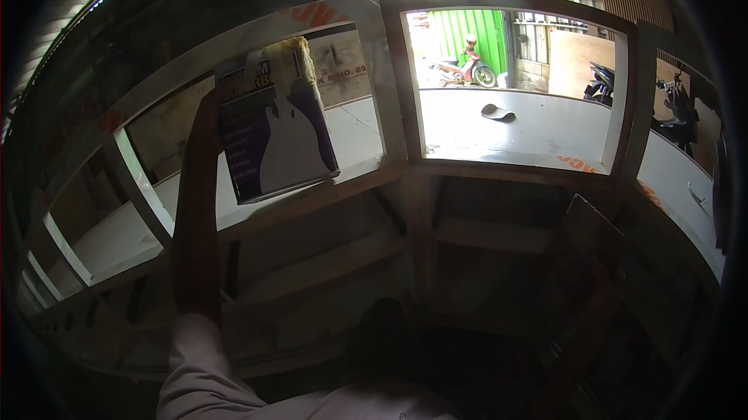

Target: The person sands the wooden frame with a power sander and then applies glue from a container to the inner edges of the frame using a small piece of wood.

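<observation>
Holding up a purple and white box, a person in a pale sleeve stood at a row of framed openings in a dim workshop. The left hand was closed around the box's left edge, raised at the left of the scene. The box stood nearly upright, leaning a little, with a white shape on its purple front and a ragged, yellowish crust along its top right edge. Behind it ran a pale frame with orange markings.

Low on the right, the right hand was deep in shadow, with a thin flat piece rising just above it. I could not tell how far its fingers were closed, or whether they gripped that piece.

Through the middle opening I saw a white surface, with a small curved scrap lying on it. Far beyond, a red motorcycle stood in bright daylight before a green corrugated wall. On the far right, a dark motorbike was parked. Below the openings, pale shelf boards faded into darkness.
</observation>
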Demonstrator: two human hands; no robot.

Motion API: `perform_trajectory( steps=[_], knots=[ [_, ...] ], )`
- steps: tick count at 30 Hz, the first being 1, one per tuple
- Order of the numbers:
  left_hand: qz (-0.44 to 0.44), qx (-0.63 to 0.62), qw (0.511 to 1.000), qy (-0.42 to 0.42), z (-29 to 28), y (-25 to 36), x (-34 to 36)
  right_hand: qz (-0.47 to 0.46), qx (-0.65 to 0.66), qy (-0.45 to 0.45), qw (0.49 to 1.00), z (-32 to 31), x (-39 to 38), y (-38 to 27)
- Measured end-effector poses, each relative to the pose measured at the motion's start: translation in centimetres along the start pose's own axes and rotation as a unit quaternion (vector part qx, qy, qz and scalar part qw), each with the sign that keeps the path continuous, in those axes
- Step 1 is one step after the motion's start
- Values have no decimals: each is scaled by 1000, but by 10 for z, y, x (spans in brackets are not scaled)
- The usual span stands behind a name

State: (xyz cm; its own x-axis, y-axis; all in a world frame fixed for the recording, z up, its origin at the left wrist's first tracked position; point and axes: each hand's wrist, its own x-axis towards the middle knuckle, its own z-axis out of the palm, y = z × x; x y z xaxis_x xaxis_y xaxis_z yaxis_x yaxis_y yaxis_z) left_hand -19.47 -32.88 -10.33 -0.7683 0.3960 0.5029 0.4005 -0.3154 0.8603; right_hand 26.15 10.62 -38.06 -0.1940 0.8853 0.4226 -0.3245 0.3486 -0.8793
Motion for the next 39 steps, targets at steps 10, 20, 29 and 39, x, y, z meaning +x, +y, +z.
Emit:
perform_trajectory(
  steps=[10,20,29,39],
  knots=[
    [14,50,997,55,-11,-12,-28,56,7,-13,998,8,-7,18],
    [128,187,966,126,40,-28,-140,65,22,-33,997,8,-25,32],
    [-34,223,941,-254,172,-114,-193,157,84,-40,983,13,-53,26],
    [-43,321,837,-441,264,-228,-183,254,-139,-127,949,-34,-109,98]
  ],
)
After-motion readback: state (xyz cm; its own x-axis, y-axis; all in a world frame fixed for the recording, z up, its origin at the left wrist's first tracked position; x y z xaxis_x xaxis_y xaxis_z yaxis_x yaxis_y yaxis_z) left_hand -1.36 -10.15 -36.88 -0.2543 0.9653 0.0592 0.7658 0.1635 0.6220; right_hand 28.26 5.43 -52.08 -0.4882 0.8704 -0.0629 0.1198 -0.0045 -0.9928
